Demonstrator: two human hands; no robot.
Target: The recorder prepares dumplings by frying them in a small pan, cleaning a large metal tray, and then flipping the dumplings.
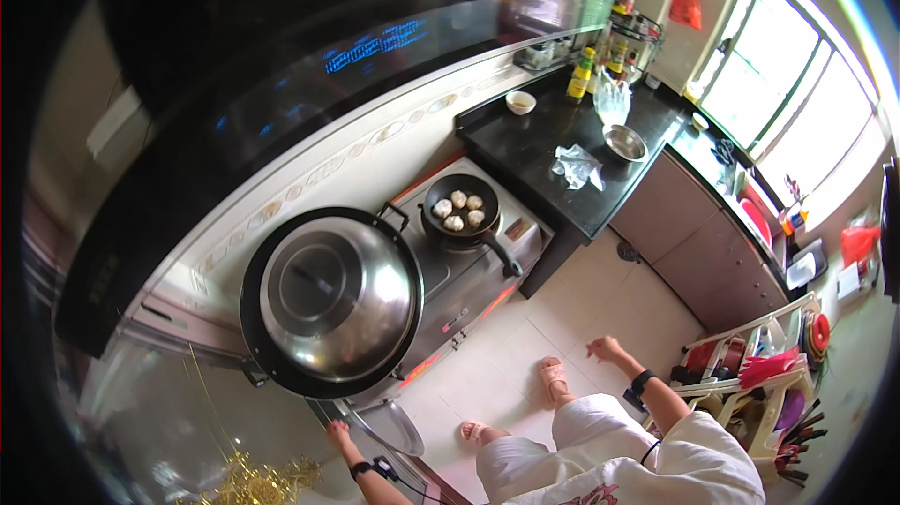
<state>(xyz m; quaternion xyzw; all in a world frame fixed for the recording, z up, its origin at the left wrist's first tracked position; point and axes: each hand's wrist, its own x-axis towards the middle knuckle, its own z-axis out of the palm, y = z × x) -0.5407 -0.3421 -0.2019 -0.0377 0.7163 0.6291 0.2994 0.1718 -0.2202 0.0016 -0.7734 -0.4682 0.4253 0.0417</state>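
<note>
My left hand (339, 434) hangs below the large black wok (251, 317), beside a grey oval tray-like thing (398, 427). Its fingers look apart and it holds nothing I can see. My right hand (607, 349) is in the air over the floor, fingers loosely bent and apart, with nothing in it. A domed metal lid (384, 289) covers the wok on the stove (441, 294). Right of it sits a small black frying pan (439, 190) holding several pale buns (474, 219), its handle (506, 259) pointing toward me.
On the black counter (525, 144) are a white bowl (520, 103), a yellow bottle (580, 74), a metal bowl (626, 143) and a crumpled plastic bag (577, 167). A loaded white rack (741, 388) stands at right. Gold tinsel (258, 482) lies at lower left.
</note>
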